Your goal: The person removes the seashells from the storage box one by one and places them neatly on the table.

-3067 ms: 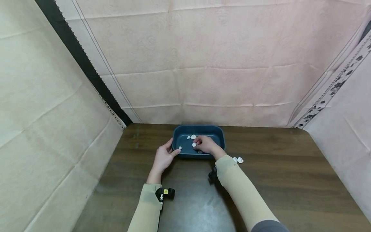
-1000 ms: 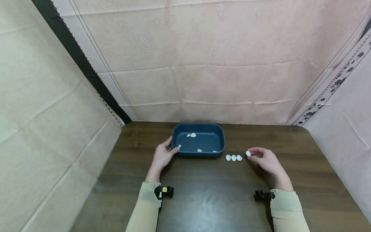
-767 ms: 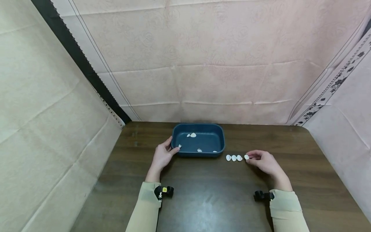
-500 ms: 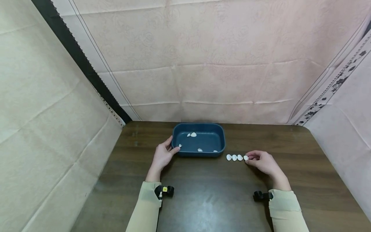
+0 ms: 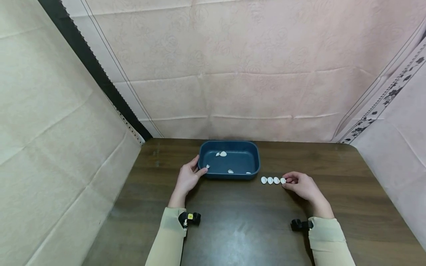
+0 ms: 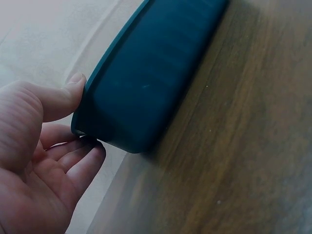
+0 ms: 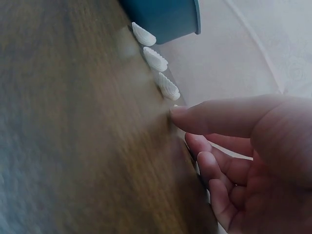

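My left hand (image 5: 188,180) grips the left front corner of a dark blue tray (image 5: 229,177), thumb against its rim. In the left wrist view the fingers (image 6: 87,168) reach round the other side of the tray's corner. A white seashell (image 5: 283,181) at the right end of a short row is pinched between the thumb and fingers of my right hand (image 5: 304,186), down at the tabletop. The right wrist view shows the thumb hiding nearly all of it. To its left, three ridged white shells (image 7: 156,59) stand side by side, tilted.
Inside the tray lie several more shells: a larger one (image 5: 223,153) near the back, others along the front and left. The brown wooden table (image 5: 233,221) ends at a pale cloth wall (image 5: 253,92) behind; a cloth (image 5: 66,140) hangs at the left.
My right hand has moved from inside the tray to the table right of it, carrying a shell. It lowered that shell and slid it left to the row's end. My left hand stays on the tray.
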Demonstrator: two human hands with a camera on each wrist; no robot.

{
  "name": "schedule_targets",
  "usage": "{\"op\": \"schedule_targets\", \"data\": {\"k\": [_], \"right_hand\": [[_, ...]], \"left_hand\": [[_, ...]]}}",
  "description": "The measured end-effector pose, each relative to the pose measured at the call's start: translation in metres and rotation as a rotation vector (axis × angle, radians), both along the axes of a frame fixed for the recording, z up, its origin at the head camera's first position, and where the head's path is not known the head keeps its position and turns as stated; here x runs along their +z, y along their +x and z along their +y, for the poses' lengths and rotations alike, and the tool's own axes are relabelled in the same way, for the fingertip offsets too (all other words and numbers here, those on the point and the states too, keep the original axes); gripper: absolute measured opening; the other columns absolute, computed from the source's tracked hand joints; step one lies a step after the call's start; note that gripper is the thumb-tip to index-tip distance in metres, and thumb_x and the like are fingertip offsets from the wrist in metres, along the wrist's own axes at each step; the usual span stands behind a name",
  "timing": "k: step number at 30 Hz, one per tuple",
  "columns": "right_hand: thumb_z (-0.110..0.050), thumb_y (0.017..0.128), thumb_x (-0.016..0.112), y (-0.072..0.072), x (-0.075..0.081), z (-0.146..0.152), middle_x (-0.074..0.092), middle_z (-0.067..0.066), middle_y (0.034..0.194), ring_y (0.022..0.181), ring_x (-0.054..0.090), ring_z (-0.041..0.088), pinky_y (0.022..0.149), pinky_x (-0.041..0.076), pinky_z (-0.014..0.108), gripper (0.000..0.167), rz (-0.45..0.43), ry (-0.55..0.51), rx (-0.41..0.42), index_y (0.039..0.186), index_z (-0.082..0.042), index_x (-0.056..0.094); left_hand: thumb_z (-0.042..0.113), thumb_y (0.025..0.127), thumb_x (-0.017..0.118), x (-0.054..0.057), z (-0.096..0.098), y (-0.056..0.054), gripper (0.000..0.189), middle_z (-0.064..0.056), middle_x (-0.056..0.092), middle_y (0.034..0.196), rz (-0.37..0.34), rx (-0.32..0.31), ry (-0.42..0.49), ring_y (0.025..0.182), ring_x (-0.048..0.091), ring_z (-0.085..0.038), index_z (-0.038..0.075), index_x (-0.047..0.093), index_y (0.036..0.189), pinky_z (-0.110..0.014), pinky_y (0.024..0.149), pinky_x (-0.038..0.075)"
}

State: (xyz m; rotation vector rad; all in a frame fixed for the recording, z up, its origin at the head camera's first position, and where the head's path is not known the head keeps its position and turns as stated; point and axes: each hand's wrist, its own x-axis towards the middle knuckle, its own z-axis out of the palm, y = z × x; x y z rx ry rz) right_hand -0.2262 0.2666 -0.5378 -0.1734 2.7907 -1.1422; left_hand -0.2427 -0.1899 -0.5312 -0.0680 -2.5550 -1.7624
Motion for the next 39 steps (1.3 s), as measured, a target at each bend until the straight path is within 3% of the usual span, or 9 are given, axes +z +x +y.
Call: {"op": "schedule_targets", "data": {"k": [23, 39], "right_hand": [[-0.021, 0.095, 0.083, -0.0017, -0.0019, 0.0035, 0.071, 0.004, 0.102, 0.092, 0.064, 0.02, 0.082, 0.05, 0.038, 0.033, -0.016, -0.031, 0.023, 0.122, -0.004, 0.074], [-0.022, 0.097, 0.082, -0.0002, -0.0003, 0.0094, 0.072, 0.009, 0.105, 0.093, 0.064, 0.018, 0.082, 0.051, 0.031, 0.035, -0.033, -0.063, 0.048, 0.123, -0.001, 0.073]], "left_hand": [[0.015, 0.101, 0.077, 0.0014, 0.001, 0.0005, 0.07, -0.017, 0.043, 0.166, 0.004, 0.003, -0.001, 0.148, 0.049, -0.034, 0.003, 0.045, 0.161, -0.045, 0.114, 0.046], [0.015, 0.101, 0.077, 0.003, 0.0013, 0.0019, 0.07, -0.017, 0.043, 0.166, 0.0, 0.004, -0.009, 0.147, 0.049, -0.034, 0.004, 0.044, 0.162, -0.045, 0.114, 0.046]]}}
